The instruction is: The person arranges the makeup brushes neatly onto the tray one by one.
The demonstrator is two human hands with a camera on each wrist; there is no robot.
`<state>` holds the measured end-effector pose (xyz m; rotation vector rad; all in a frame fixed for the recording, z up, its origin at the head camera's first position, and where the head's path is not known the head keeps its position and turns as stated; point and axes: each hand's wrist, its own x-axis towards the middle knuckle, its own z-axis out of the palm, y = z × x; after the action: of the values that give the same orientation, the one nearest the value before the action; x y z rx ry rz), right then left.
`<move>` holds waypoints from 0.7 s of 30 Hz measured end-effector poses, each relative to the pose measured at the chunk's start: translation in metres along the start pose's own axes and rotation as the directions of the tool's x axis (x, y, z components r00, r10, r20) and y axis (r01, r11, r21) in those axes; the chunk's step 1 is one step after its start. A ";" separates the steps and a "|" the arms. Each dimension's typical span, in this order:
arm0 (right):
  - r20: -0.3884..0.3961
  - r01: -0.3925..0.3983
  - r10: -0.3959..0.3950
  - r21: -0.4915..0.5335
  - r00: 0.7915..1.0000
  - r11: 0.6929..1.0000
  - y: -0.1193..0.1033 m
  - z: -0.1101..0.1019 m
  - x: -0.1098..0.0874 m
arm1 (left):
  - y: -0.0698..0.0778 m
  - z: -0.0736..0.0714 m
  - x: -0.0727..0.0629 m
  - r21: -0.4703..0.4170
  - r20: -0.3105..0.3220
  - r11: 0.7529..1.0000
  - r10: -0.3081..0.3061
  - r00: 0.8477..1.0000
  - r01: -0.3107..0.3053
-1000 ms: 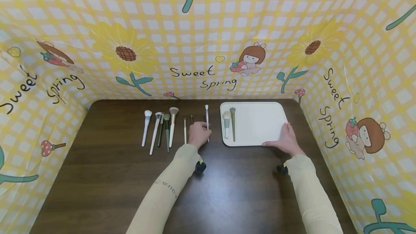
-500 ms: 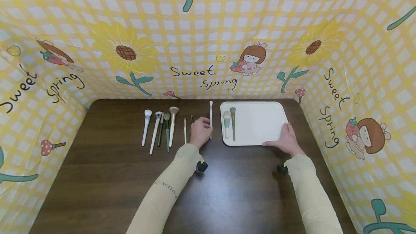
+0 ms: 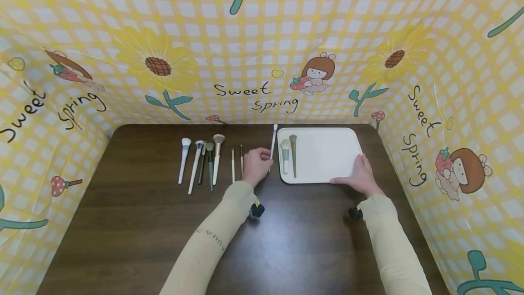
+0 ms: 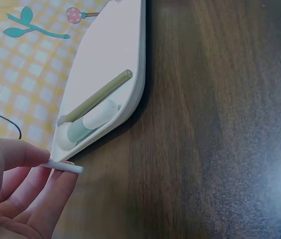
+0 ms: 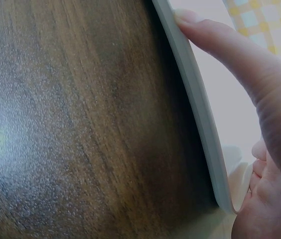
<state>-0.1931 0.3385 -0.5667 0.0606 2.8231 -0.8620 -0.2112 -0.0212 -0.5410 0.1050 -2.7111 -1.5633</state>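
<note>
In the head view my left hand pinches a slim makeup brush with a white tip, held bristles up just left of the white tray. The left wrist view shows the brush's white handle end sticking out between thumb and fingers. My right hand holds the tray's front right corner, its thumb along the front rim and its fingers at the right side. On the tray's left part lie a short brush with a pale green handle and a thin olive brush.
Left of my left hand, several makeup brushes lie in a row on the dark wooden table, among them a white one and a large fluffy one. Two slim brushes sit right beside the hand. A checked cloth rises behind and at both sides.
My left hand has moved right with the slim brush, from among the brushes to close beside the tray, and the brush now leans rightward. The right hand and tray have stayed put.
</note>
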 end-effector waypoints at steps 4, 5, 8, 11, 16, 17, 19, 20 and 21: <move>0.000 0.003 -0.003 -0.005 1.000 1.000 0.001 0.000 0.000 | 0.001 0.002 -0.002 -0.028 0.014 1.000 0.003 1.000 -0.003; 0.002 0.002 -0.002 -0.003 1.000 1.000 0.001 0.000 0.000 | 0.001 0.002 -0.003 -0.040 0.019 0.999 -0.003 1.000 0.004; 0.006 -0.004 0.004 0.002 1.000 1.000 0.001 0.000 0.000 | 0.002 0.004 -0.005 -0.093 0.039 0.995 -0.038 0.999 0.042; 0.008 -0.008 0.008 0.006 1.000 1.000 0.000 0.000 -0.001 | 0.003 0.006 -0.006 -0.117 0.053 0.991 -0.064 0.997 0.070; 0.007 -0.006 0.006 0.004 1.000 1.000 0.000 0.000 -0.001 | 0.005 0.008 -0.007 -0.091 0.049 0.994 -0.056 0.997 0.060; 0.007 -0.005 0.005 0.004 1.000 1.000 0.000 0.000 -0.001 | 0.005 0.009 -0.007 -0.082 0.046 0.995 -0.052 0.998 0.055; 0.004 -0.003 0.003 0.005 1.000 1.000 0.000 0.000 0.000 | 0.005 0.010 -0.006 -0.063 0.040 0.997 -0.047 0.998 0.049; 0.002 -0.001 0.001 0.005 1.000 1.000 0.000 0.000 0.000 | 0.006 0.010 -0.006 -0.052 0.036 0.998 -0.044 0.998 0.046; 0.000 0.000 0.000 0.004 1.000 1.000 0.001 0.000 0.000 | 0.006 0.011 -0.006 -0.042 0.031 0.998 -0.044 0.999 0.045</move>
<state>-0.1929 0.3391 -0.5668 0.0611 2.8214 -0.8679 -0.2061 -0.0086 -0.5413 0.1434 -2.7145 -1.6473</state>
